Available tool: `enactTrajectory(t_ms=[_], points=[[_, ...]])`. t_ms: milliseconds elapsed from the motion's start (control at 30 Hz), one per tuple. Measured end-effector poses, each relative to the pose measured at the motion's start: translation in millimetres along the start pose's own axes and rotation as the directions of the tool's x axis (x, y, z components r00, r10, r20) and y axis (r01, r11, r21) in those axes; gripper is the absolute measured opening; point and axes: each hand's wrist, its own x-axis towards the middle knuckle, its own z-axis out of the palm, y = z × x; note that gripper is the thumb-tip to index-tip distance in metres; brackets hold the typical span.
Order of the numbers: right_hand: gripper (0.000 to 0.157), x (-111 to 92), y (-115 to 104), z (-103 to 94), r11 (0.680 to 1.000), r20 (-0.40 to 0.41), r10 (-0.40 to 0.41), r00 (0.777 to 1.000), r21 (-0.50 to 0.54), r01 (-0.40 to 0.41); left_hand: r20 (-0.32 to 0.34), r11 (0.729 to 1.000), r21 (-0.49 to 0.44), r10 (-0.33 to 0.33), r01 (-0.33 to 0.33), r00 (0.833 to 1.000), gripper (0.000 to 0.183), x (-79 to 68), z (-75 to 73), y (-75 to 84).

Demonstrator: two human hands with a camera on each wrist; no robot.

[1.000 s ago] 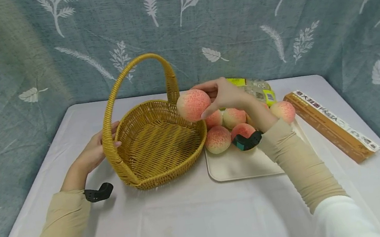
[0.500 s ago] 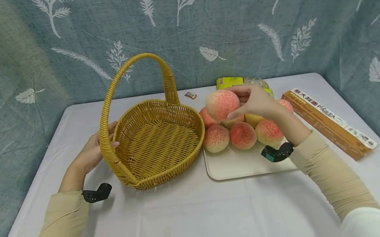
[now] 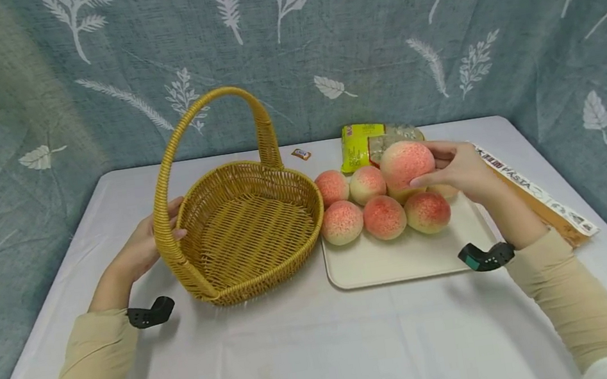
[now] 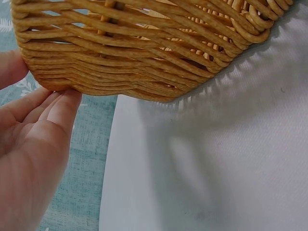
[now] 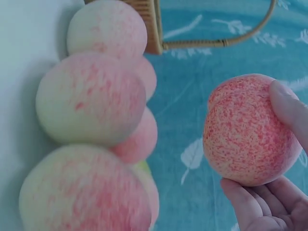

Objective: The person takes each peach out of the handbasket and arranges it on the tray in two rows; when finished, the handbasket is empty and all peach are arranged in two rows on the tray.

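Note:
My right hand (image 3: 464, 170) holds a pink peach (image 3: 406, 165) between thumb and fingers, raised over the back right of a cream tray (image 3: 396, 270). Several more peaches stand on that tray in two rows, among them a redder front one (image 3: 384, 217). Those at the back right are partly covered by the held peach and the hand. To the tray's left stands a wicker basket (image 3: 269, 278) with a tall arched handle, its woven floor bare. My left hand (image 3: 137, 248) grips the basket's left edge; in the left wrist view its thumb and fingers (image 4: 62, 113) pinch the wicker.
A yellow-green plastic packet (image 3: 355, 145) lies behind the tray. A long pasta box (image 3: 550, 200) slants along the right, partly covered by my right forearm. One small orange-brown wrapper (image 3: 301, 154) lies at the table's back edge. A patterned curtain (image 3: 285, 56) rises behind.
My right hand has carried the peach rightward, from beside the basket's rim across to the tray's right side. The left hand keeps its grip on the basket.

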Motion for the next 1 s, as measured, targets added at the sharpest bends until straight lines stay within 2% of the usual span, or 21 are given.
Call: enactTrajectory(t_ms=[200,367,400,533,633,767,867,900,1000], points=[[0.075,-9,12,-15.2,1.0,-0.078,0.016,0.997,-0.01,-0.017,0.001,1.0,-0.017,0.006,-0.006,1.0,0.078,-1.0,0.2,-0.3],[0.078,-18,26,-27.5,0.999,-0.109,0.04,0.993,0.003,-0.04,0.005,1.0,-0.028,0.004,-0.004,1.0,0.078,-1.3,0.5,-0.4],[0.08,-20,29,-30.8,0.999,-0.109,0.051,0.993,0.021,-0.049,0.007,0.999,-0.034,0.005,-0.005,1.0,0.078,-1.5,0.5,-0.1],[0.083,-29,42,-45.2,0.978,-0.127,0.089,0.988,0.201,-0.062,0.01,0.999,-0.042,0.008,-0.008,1.0,0.078,-1.5,0.5,-0.2],[0.083,-38,44,-54.8,0.968,-0.171,0.105,0.98,0.244,-0.061,0.011,0.999,-0.043,0.008,-0.008,1.0,0.078,-0.6,0.6,-1.0],[0.084,-48,41,-65.1,0.987,-0.225,0.126,0.966,0.126,-0.099,0.008,0.999,-0.043,0.0,0.0,1.0,0.079,0.1,0.8,-1.2],[0.085,-52,46,-70.6,0.987,-0.231,0.161,0.959,0.05,-0.154,0.002,0.999,-0.034,-0.008,0.008,1.0,0.079,0.0,1.2,-0.9],[0.085,-52,50,-72.6,0.985,-0.231,0.17,0.958,0.008,-0.173,-0.001,1.0,-0.03,-0.01,0.01,1.0,0.079,-0.1,1.3,-0.8],[0.086,-48,74,-81.1,0.984,-0.221,0.175,0.959,0.001,-0.179,-0.007,1.0,-0.024,-0.012,0.012,1.0,0.079,-0.4,1.8,-0.4]])
